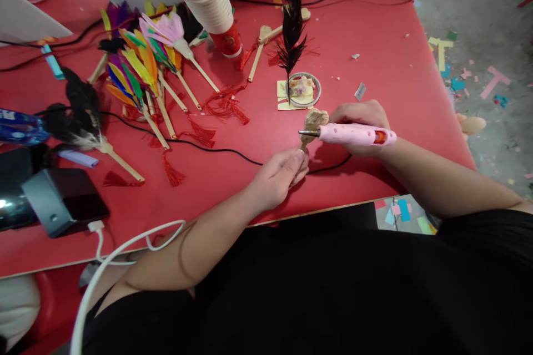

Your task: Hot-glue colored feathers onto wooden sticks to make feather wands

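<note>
Pink glue gun point(353, 134) clasped in our right hand point(370, 115) and wooden paddle point(315, 117) pinched in our left hand point(283, 173), we risk burns should the likely hot nozzle point(309, 133) slip.

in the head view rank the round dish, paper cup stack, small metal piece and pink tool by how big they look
1. paper cup stack, cut off by the top edge
2. pink tool
3. round dish
4. small metal piece
</note>
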Available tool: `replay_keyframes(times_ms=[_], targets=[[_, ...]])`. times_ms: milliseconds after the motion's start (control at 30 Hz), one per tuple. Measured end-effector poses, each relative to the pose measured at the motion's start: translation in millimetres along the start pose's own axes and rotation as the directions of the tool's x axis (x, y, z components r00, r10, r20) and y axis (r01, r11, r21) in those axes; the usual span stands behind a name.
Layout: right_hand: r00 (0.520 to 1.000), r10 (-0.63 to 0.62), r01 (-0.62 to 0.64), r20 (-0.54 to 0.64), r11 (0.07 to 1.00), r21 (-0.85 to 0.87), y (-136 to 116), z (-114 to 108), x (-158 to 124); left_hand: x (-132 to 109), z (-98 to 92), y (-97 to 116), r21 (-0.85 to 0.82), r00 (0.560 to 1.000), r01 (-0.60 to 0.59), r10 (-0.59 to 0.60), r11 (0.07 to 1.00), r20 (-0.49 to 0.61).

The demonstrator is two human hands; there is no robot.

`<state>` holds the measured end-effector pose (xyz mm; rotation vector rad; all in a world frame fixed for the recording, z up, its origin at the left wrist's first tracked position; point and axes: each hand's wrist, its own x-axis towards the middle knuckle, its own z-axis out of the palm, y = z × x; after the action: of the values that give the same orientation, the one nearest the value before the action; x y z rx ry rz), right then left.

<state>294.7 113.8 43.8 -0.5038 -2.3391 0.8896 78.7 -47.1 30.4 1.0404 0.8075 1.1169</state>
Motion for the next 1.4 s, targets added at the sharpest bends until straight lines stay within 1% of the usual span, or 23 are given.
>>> replay_keyframes(times_ms=[67,133,300,333,433,500,567,733,833,933,1033,1133,1200,1267,1333,1400], targets=[[1.0,0.01,-0.011,-0.014,1.0,-0.009,-1,0,0,0,-1.4,0,0.008,1.0,0.024,-0.024,1.0,0.011],[0.999,-0.01,0.009,-0.047,1.0,-0.017,-1,-1,1,-1,-2.6,0,0.008,0.999,0.028,-0.028,1.0,0.017],[0.986,-0.123,0.117,-0.112,0.992,-0.056,-3,-2,3,0,-3.9,0,0.004,1.0,0.006,-0.006,1.0,0.014],[0.987,-0.118,0.113,-0.111,0.992,-0.056,-3,-3,3,0,-3.9,0,0.014,1.0,0.005,-0.005,1.0,0.007],[0.997,-0.013,0.008,-0.073,0.998,-0.067,-2,-3,2,1,-3.8,-1,0.059,1.0,-0.001,0.002,0.998,-0.017],[0.996,0.028,-0.034,-0.082,0.997,-0.074,0,-3,0,2,-3.8,-1,0.072,1.0,-0.006,0.007,0.997,-0.018],[0.995,0.025,-0.032,-0.1,0.997,-0.068,3,-3,-1,2,-4.0,-1,0.075,1.0,-0.001,0.003,0.997,-0.015],[0.998,0.036,-0.039,-0.059,0.997,-0.061,10,-3,-3,3,-6.7,-2,0.086,0.999,0.035,-0.031,0.996,-0.042],[0.995,-0.045,0.038,-0.09,0.996,-0.075,11,-3,-4,4,-7.9,-3,0.064,0.998,0.044,-0.042,0.997,-0.038],[0.986,-0.137,0.129,-0.09,0.988,-0.089,13,-2,-5,3,-7.3,-4,0.054,0.999,0.024,-0.022,0.998,-0.027],[0.961,-0.249,0.234,-0.124,0.965,-0.119,16,-3,-4,3,-5.3,-3,0.056,1.0,0.018,-0.017,0.998,-0.016],[0.939,-0.321,0.308,-0.123,0.945,-0.113,17,-5,-3,4,-3.5,-3,0.036,1.0,0.001,0.0,0.999,-0.023],[0.926,-0.359,0.35,-0.112,0.932,-0.093,16,-5,-2,5,-3.1,-3,0.016,0.999,-0.011,0.012,1.0,-0.04],[0.913,-0.392,0.385,-0.108,0.919,-0.085,15,-5,-1,6,-3.5,-3,0.006,0.997,0.001,-0.001,1.0,-0.071],[0.913,-0.393,0.386,-0.108,0.919,-0.082,13,-5,-1,6,-4.4,-3,0.013,0.995,0.017,-0.016,1.0,-0.101],[0.924,-0.367,0.359,-0.104,0.929,-0.091,12,-5,-1,5,-5.1,-2,0.028,0.993,0.017,-0.014,0.999,-0.114]])
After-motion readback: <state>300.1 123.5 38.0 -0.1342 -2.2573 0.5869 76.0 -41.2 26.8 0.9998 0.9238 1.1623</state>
